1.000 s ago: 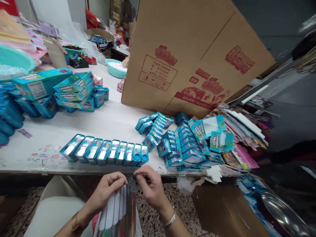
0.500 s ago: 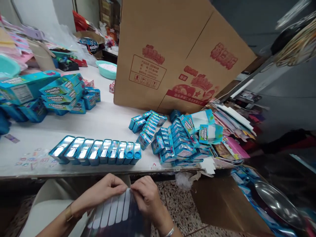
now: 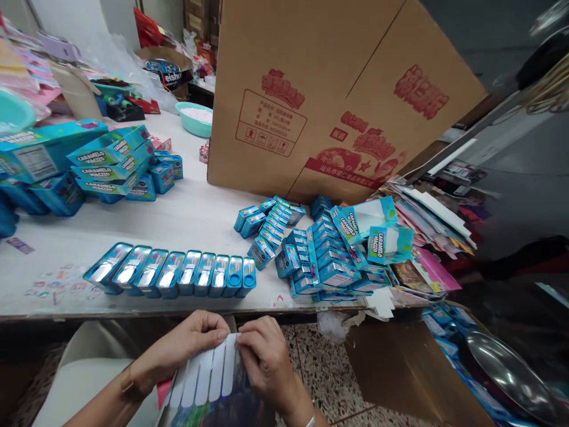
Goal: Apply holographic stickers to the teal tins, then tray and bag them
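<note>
A printed carton point(image 3: 338, 112) is standing on the surface point(image 3: 191, 216), a turquoise basin point(image 3: 194, 125) sitting near it, a metal bowl point(image 3: 511, 373) resting lower right

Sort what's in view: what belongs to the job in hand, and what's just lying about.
Seem part of the job:
- sheet of white strips, pinched near its top edge by left hand and right hand
- row of blue tins, nearest on the table, probably

Apparently just lying about:
- large carton
- metal bowl
- small purple strip
</note>
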`<control>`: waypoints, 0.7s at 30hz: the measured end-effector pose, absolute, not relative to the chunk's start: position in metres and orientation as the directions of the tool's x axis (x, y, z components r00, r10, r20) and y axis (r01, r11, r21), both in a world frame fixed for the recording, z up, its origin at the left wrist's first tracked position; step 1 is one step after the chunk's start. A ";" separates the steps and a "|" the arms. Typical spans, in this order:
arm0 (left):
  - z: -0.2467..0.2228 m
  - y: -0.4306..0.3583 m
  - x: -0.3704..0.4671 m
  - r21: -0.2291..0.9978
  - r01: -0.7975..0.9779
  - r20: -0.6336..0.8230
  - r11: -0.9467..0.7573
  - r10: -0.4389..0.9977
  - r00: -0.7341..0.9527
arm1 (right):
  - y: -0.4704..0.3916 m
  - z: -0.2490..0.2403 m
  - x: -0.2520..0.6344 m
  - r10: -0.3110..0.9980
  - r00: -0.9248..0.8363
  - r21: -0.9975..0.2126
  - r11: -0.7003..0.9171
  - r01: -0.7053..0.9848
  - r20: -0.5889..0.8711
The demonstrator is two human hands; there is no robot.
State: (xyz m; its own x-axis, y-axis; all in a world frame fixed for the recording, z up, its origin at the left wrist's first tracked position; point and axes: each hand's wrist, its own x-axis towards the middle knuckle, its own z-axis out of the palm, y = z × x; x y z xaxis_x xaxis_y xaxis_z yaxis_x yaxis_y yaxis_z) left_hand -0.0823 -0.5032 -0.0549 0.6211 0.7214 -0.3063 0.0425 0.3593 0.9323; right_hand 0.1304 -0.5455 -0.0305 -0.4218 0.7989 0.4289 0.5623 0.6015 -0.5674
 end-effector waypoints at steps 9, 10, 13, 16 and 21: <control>-0.072 -0.499 -0.076 0.885 0.458 -0.098 -0.083 0.929 0.356 | -0.504 -0.012 0.128 0.847 -0.436 -0.630 0.523 0.574 0.305; -0.073 -0.500 -0.074 0.902 0.425 -0.088 -0.077 0.931 0.355 | -0.495 -0.005 0.128 0.863 -0.426 -0.663 0.488 0.567 0.272; -0.073 -0.503 -0.067 0.954 0.299 -0.117 -0.006 0.913 0.392 | -0.468 0.014 0.128 0.873 -0.452 -0.724 0.430 0.539 0.182; -0.068 -0.502 -0.057 0.983 0.147 -0.161 0.115 0.919 0.360 | -0.447 0.021 0.122 0.853 -0.498 -0.718 0.443 0.537 0.154; -0.064 -0.490 -0.040 0.975 -0.061 -0.198 0.212 0.962 0.186 | -0.424 0.011 0.111 0.843 -0.510 -0.618 0.495 0.611 0.171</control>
